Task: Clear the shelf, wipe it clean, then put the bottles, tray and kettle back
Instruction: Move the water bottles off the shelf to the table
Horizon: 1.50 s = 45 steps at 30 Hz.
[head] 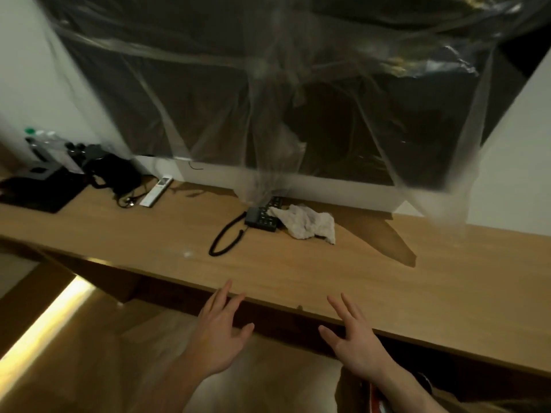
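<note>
Both sets of fingers are spread and hold nothing: the left hand (219, 332) and right hand (354, 338) hover at the near edge of the wooden shelf (298, 272), low in the frame. A crumpled cloth (307, 223) lies mid-frame, partly over a telephone (261, 217). The tray (38, 189), kettle (111, 172) and bottles (44, 144) sit at the far left.

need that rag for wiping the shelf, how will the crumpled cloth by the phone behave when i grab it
The cloth lies crumpled in soft folds, so it will likely be floppy and droop from the fingers. It looks thin, so probably light. One edge lies against the phone, perhaps on it, so lifting it may nudge the phone only slightly, if at all.
</note>
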Available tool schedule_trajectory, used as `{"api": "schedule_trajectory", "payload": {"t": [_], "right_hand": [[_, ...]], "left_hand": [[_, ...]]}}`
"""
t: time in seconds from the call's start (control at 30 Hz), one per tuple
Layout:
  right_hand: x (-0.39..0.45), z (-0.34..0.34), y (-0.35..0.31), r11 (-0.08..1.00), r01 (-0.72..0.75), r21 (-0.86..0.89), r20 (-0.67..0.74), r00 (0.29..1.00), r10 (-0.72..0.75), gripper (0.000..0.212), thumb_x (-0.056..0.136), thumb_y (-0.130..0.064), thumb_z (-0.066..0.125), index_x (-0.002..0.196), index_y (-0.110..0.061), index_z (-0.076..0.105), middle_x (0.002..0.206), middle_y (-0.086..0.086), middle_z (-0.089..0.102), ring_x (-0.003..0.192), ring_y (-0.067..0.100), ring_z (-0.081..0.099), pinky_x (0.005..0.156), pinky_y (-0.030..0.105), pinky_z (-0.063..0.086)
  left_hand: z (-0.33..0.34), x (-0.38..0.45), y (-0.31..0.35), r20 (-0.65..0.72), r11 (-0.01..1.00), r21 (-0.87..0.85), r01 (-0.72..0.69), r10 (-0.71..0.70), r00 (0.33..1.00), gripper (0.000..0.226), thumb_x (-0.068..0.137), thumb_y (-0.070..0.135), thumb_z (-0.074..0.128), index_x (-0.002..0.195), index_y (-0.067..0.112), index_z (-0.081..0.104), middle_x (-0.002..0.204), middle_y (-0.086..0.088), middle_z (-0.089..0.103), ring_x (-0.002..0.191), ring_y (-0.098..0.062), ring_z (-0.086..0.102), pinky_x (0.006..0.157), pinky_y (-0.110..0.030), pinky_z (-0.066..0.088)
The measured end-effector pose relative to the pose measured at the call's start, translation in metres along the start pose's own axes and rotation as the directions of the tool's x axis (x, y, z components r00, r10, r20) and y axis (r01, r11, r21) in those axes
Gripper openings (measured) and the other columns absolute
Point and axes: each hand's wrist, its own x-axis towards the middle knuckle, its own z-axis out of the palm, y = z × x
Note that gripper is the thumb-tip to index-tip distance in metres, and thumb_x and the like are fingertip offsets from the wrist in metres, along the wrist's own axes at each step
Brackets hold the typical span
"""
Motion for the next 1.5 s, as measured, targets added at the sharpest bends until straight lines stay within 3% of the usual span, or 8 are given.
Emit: {"api": "schedule_trajectory", "payload": {"t": [0.43, 0.67, 1.07, 1.33, 1.5], "right_hand": [[0.083, 0.09, -0.185, 0.904, 0.223, -0.365, 0.179, 0.97, -0.167, 0.073, 0.099, -0.063, 0.044, 0.158, -0.052, 0.002, 0.169, -0.017, -0.013, 0.157, 0.019, -0.01, 0.126, 0.045, 0.013], [0.14, 0.136, -0.276, 0.852, 0.392, -0.348, 0.323, 0.903, -0.284, 0.078, 0.097, -0.061, 0.05, 0.16, -0.048, 0.007, 0.165, -0.024, -0.006, 0.157, 0.016, -0.01, 0.127, 0.042, 0.009], [0.266, 0.203, -0.428, 0.769, 0.555, -0.316, 0.51, 0.783, -0.356, 0.08, 0.095, -0.057, 0.056, 0.158, -0.053, 0.007, 0.162, -0.03, -0.021, 0.155, 0.009, -0.014, 0.126, 0.044, 0.009], [0.325, 0.274, -0.548, 0.661, 0.689, -0.297, 0.579, 0.68, -0.449, 0.08, 0.094, -0.058, 0.057, 0.157, -0.055, 0.007, 0.163, -0.03, -0.018, 0.155, 0.009, -0.011, 0.126, 0.045, 0.009], [0.349, 0.326, -0.617, 0.62, 0.723, -0.305, 0.574, 0.659, -0.486, 0.081, 0.095, -0.058, 0.057, 0.158, -0.053, 0.006, 0.166, -0.027, -0.014, 0.156, 0.009, -0.01, 0.126, 0.042, 0.009]], "left_hand": [[-0.11, -0.008, -0.181, -0.102, 0.974, 0.127, 0.189, -0.176, 0.979, 0.078, 0.094, 0.076, 0.036, 0.161, 0.043, 0.013, 0.168, 0.012, -0.023, 0.152, -0.013, -0.023, 0.124, -0.045, -0.012], [-0.157, 0.0, -0.25, -0.171, 0.952, 0.037, 0.304, -0.294, 0.94, 0.074, 0.096, 0.074, 0.035, 0.161, 0.044, 0.015, 0.168, 0.011, -0.024, 0.154, -0.017, -0.025, 0.127, -0.048, -0.011], [-0.245, 0.046, -0.351, -0.276, 0.879, -0.045, 0.475, -0.468, 0.84, 0.074, 0.096, 0.071, 0.04, 0.16, 0.047, 0.011, 0.168, 0.011, -0.024, 0.153, -0.014, -0.024, 0.126, -0.044, -0.01], [-0.301, 0.054, -0.438, -0.347, 0.804, -0.113, 0.583, -0.582, 0.736, 0.074, 0.097, 0.069, 0.042, 0.16, 0.046, 0.012, 0.168, 0.012, -0.023, 0.156, -0.018, -0.02, 0.128, -0.046, -0.003], [-0.331, 0.061, -0.518, -0.366, 0.816, -0.126, 0.564, -0.567, 0.738, 0.073, 0.097, 0.068, 0.042, 0.161, 0.045, 0.014, 0.168, 0.011, -0.021, 0.156, -0.017, -0.018, 0.128, -0.045, -0.004]]}}
